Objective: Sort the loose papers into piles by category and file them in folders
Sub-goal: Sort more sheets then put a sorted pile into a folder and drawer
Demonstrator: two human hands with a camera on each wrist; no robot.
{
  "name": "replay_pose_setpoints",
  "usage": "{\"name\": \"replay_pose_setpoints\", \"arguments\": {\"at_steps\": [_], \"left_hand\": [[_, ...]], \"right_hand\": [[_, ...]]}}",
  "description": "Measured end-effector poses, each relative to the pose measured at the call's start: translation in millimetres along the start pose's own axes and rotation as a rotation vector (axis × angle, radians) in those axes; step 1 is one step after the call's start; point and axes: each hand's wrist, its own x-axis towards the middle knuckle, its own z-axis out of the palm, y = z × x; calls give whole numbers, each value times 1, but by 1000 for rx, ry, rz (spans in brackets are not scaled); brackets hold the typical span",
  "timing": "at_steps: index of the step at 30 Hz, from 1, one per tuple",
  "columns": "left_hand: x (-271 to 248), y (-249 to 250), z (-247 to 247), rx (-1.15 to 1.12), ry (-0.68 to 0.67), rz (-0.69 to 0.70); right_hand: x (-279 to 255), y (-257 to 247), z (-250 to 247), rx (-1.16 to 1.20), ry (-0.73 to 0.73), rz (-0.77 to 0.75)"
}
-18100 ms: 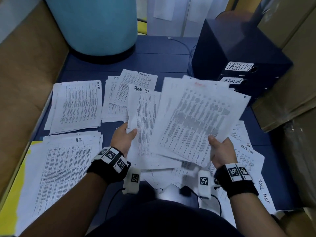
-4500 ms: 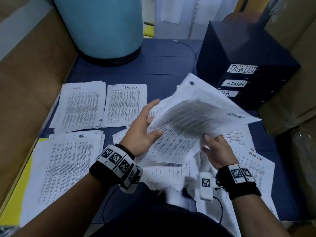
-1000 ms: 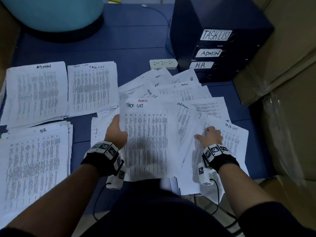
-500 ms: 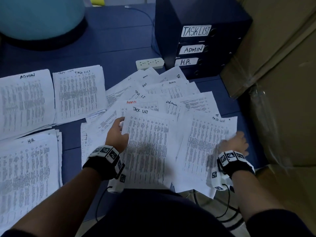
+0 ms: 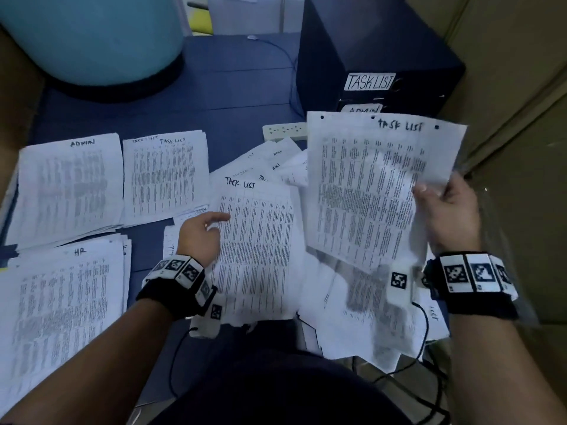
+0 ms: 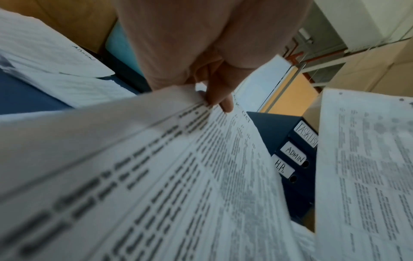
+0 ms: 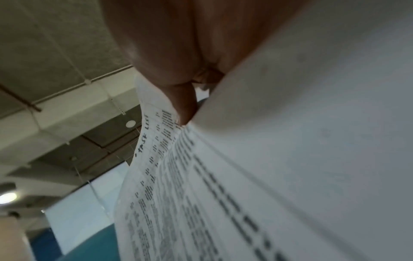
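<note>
On the dark blue matte surface (image 5: 233, 87), far left, lie three flat stacks of thin white printed sheets: a pile hand-lettered ADMIN (image 5: 67, 185), just beside it a pile lettered TASK LIST (image 5: 165, 176), and nearer me a thicker pile lettered HR (image 5: 61, 302). Behind them stands a smooth, rounded light-blue drum with a black base (image 5: 92, 35).

My left hand (image 5: 199, 237) pinches the left edge of a limp white sheet headed TASK LIST (image 5: 257, 246) — thumb on top, fingers underneath. It lies over a loose fan of unsorted white papers (image 5: 276, 161). Beyond the fan sits a white plastic power strip (image 5: 285, 131).

My right hand (image 5: 448, 216) grips a raised, slightly crumpled sheet also headed TASK LIST (image 5: 368, 191), hole-punched along its top edge — thumb curled over its right edge, paper bowing.

Behind it stands a boxy stack of dark navy binders (image 5: 374, 59), their spines carrying white labels: TASKLIST, ADMIN, H.R. Brown cardboard (image 5: 506, 72) rises at the far right.
</note>
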Motion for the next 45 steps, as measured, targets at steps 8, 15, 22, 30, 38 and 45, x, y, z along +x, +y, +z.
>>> {"name": "replay_pose_setpoints", "arguments": {"at_steps": [8, 15, 22, 30, 38, 45], "left_hand": [[-13, 26, -21, -168, 6, 100], [-32, 37, -33, -205, 0, 171], [-36, 32, -53, -247, 37, 171], [-39, -12, -81, -366, 29, 71], [-31, -36, -105, -415, 20, -22], [-5, -72, -126, -256, 179, -126]], "right_hand": [[-33, 23, 81, 110, -338, 146], [-58, 23, 124, 208, -406, 254], [-70, 44, 143, 197, -601, 438], [-80, 51, 165, 334, -671, 419], [-89, 28, 202, 322, -623, 379], [-112, 14, 235, 14, -864, 418]]}}
